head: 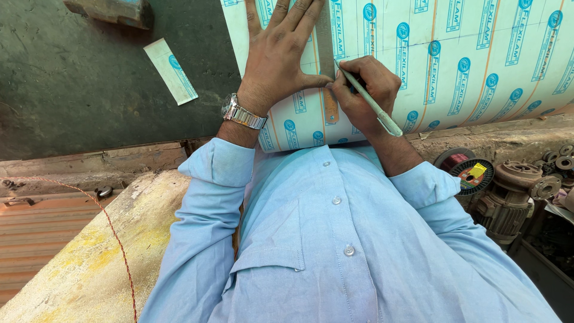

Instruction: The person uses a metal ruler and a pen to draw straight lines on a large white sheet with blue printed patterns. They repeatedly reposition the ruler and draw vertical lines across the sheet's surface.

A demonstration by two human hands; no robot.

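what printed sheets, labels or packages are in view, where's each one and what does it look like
Printed sheet: upper right under both hands, large, pale with repeated blue round marks and orange lines.
Offcut strip: upper left on the dark floor, narrow rectangle, same pale film with a blue mark.
Wire spool label: right, on a round black spool, small, yellow with red.

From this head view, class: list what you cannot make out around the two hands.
- Pen tip: hidden behind the right hand.
- Ruler: top cut off by the frame edge, partly under the left hand.
- Laminate sheet: runs past the top and right edges.
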